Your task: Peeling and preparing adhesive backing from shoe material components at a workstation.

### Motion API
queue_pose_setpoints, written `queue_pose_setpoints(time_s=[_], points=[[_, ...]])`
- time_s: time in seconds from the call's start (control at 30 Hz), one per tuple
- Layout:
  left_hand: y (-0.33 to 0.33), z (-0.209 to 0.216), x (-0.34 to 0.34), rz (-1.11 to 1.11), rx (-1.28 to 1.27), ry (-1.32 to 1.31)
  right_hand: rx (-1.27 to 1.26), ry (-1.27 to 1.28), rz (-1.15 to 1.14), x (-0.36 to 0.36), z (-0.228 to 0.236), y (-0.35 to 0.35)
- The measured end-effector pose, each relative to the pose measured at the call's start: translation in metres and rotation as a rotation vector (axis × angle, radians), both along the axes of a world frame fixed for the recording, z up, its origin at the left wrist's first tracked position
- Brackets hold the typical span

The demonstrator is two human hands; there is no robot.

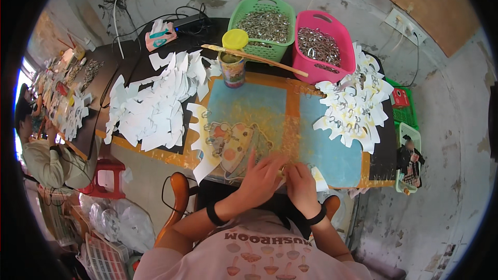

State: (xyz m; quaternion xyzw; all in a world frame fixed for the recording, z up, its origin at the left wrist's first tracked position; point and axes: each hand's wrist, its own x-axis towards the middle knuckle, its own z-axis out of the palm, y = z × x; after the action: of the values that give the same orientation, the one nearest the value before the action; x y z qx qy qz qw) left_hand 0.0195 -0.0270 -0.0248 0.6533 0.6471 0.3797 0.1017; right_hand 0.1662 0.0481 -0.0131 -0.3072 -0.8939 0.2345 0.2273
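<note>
My left hand (262, 177) and my right hand (302, 189) meet at the near edge of the work surface. Their fingertips pinch together at something small, mostly hidden by the fingers. Just past the right hand, a white paper piece with a yellow patch (319, 179) sticks out; whether the hand grips it I cannot tell. Left of my hands lies a white-and-yellow cut paper piece (204, 148) with metal rings along its toothed edge. Beside it is a flat, cartoon-printed piece (238, 145) in yellow and orange.
A heap of white cut paper pieces (161, 103) lies left; ringed ones (358, 103) lie right. Green (264, 4) and pink (340, 21) baskets hold metal rings behind. A yellow-lidded jar (233, 67) stands before them, a stick (259, 59) across it. Another person (57, 161) sits far left.
</note>
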Motion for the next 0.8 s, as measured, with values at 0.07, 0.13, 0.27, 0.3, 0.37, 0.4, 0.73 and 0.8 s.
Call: queue_pose_setpoints(time_s=[0.07, 0.13, 0.27, 0.3, 0.37, 0.4, 0.73, 0.8], points=[[0.009, -0.01, -0.001, -0.026, -0.018, -0.051, -0.007, 0.033, 0.008, 0.001, -0.004, 0.0], [0.013, -0.013, -0.002, -0.057, -0.041, -0.103, -0.017, 0.064, 0.012, 0.004, -0.005, 0.001], [0.014, -0.012, -0.005, -0.065, -0.091, -0.12, -0.044, 0.071, 0.071, 0.016, -0.009, 0.004], [0.015, -0.011, -0.005, -0.057, -0.058, -0.052, -0.048, 0.071, 0.1, 0.02, -0.011, 0.004], [0.015, -0.017, -0.007, -0.06, -0.044, -0.03, -0.035, 0.085, 0.137, 0.027, -0.009, 0.004], [0.015, -0.019, -0.009, -0.064, -0.029, -0.011, -0.021, 0.097, 0.172, 0.029, -0.007, 0.004], [0.005, -0.015, -0.004, -0.042, 0.065, 0.19, -0.074, 0.1, 0.134, 0.018, 0.003, 0.017], [0.002, -0.022, -0.003, -0.057, 0.151, 0.265, -0.036, 0.066, 0.175, 0.018, 0.0, 0.02]])
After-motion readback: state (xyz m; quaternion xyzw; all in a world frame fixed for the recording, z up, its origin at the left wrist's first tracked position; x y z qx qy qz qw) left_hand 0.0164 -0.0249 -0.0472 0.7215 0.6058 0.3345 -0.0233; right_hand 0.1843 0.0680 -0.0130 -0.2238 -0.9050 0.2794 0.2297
